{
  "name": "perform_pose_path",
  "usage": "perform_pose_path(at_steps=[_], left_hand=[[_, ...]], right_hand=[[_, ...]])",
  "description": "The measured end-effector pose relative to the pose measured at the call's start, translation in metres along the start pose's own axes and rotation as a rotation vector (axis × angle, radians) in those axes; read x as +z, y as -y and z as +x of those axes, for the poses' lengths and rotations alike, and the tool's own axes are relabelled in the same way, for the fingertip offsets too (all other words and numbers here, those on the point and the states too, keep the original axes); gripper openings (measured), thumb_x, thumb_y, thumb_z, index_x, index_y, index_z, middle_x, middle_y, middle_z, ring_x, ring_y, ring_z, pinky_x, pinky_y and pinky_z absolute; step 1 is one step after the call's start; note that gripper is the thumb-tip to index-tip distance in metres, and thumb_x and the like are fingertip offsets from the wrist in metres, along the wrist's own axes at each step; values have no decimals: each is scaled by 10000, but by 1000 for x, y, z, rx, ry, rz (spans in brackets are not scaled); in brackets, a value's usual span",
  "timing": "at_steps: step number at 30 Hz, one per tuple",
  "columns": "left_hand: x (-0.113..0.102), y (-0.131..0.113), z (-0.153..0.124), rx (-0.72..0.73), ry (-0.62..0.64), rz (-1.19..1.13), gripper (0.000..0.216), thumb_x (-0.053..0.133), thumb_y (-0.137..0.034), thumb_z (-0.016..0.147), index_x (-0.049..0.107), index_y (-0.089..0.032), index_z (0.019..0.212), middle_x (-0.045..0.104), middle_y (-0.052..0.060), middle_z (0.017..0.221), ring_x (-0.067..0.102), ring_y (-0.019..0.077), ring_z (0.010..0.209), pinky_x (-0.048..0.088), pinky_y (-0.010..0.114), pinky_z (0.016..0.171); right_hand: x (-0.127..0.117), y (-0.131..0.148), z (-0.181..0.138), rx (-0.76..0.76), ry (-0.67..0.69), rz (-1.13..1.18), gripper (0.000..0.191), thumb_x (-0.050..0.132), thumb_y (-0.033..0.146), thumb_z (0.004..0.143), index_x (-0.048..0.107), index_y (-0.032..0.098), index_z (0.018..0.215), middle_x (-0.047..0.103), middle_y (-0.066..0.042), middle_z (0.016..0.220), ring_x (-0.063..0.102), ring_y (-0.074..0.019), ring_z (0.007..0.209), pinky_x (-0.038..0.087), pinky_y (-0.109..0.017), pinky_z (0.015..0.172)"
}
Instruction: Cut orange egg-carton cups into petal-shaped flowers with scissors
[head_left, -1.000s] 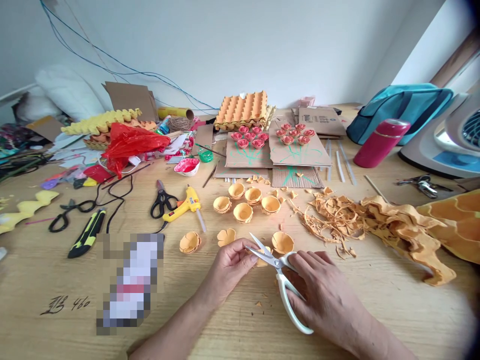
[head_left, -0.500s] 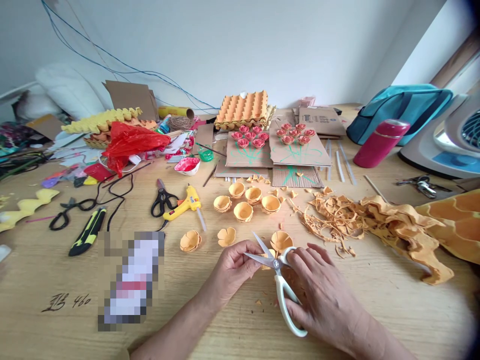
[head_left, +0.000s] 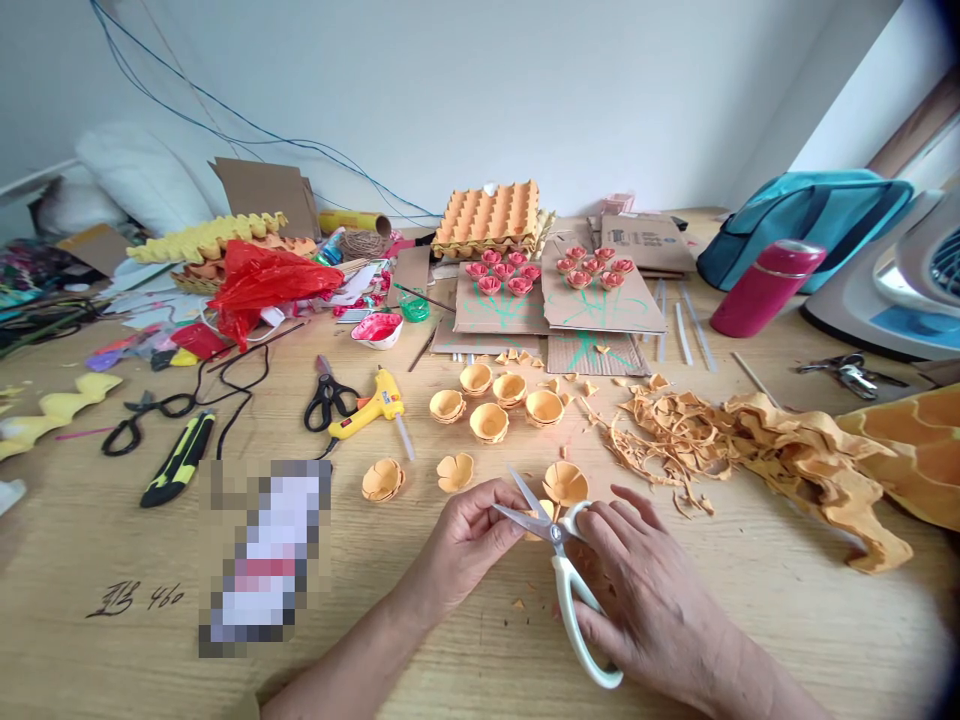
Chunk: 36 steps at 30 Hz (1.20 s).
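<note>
My right hand [head_left: 637, 580] has its fingers through the handles of white-handled scissors [head_left: 574, 600], whose blades stand apart. Pinched in my left hand [head_left: 480, 530] is a small orange egg-carton piece [head_left: 541, 520], mostly hidden behind the blades and fingers. Just beyond it sits a petal-cut egg-carton cup [head_left: 565, 484]. Two more petal-cut cups, one single [head_left: 455, 472] and one layered [head_left: 382, 480], lie to the left. Several nested cups [head_left: 489, 423] are grouped behind them.
A yellow glue gun [head_left: 371, 405], black scissors [head_left: 330, 395] and a utility knife [head_left: 178, 458] lie left. Carton scraps [head_left: 667, 435] pile up on the right. Red paper flowers [head_left: 504, 272] on cardboard [head_left: 499, 318] stand behind, near a pink bottle [head_left: 769, 288] and egg trays [head_left: 487, 215].
The scissors' lower handle has swung slightly down and outward with my right thumb, so the handles are a little wider apart. My left hand keeps its pinch; the view has shifted slightly.
</note>
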<state>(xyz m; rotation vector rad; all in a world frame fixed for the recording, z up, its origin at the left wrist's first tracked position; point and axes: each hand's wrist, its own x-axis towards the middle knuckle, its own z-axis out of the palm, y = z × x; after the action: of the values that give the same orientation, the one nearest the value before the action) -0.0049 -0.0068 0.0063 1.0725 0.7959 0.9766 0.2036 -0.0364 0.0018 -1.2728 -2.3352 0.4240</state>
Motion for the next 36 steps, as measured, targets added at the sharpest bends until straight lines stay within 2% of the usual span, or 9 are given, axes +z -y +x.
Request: perform_pose_path(at_steps=[6,14,20,26,36], left_hand=[[0,-4,0,-15,24,-11,183,735,-347,845,686,-172,829,639,-1,777,577,124,757,452,249,759],[-6,-11,0,61,45,173,175,678,-329,882,668,-169,813,600,9,786,552,138,761,433,251,727],[-8,-9,1,140,32,323,97,627,-200,871,639,-169,780,577,5,777,504,121,700,384,238,634],[-12,-7,1,192,42,500,118,578,-89,836,657,-168,797,610,22,787,521,129,693,359,248,608],[-16,-10,0,222,73,557,121,563,-134,871,658,-160,802,631,43,804,563,149,723,411,261,644]], right_hand=[[-2,0,-1,-36,12,31,186,648,281,824,496,233,921,586,-4,825,530,-221,778,323,-517,1020],[-1,-3,-3,-89,46,50,185,625,306,883,458,227,882,571,17,803,527,-195,745,333,-494,986],[-2,0,0,-37,32,1,236,659,342,835,495,224,958,580,-19,890,541,-235,841,284,-533,1056],[-3,0,0,-36,50,-5,245,666,343,817,494,224,946,580,-19,895,546,-225,824,263,-538,1083],[-4,1,-1,-71,36,62,213,664,287,839,469,229,902,575,15,827,522,-191,743,288,-505,1039]])
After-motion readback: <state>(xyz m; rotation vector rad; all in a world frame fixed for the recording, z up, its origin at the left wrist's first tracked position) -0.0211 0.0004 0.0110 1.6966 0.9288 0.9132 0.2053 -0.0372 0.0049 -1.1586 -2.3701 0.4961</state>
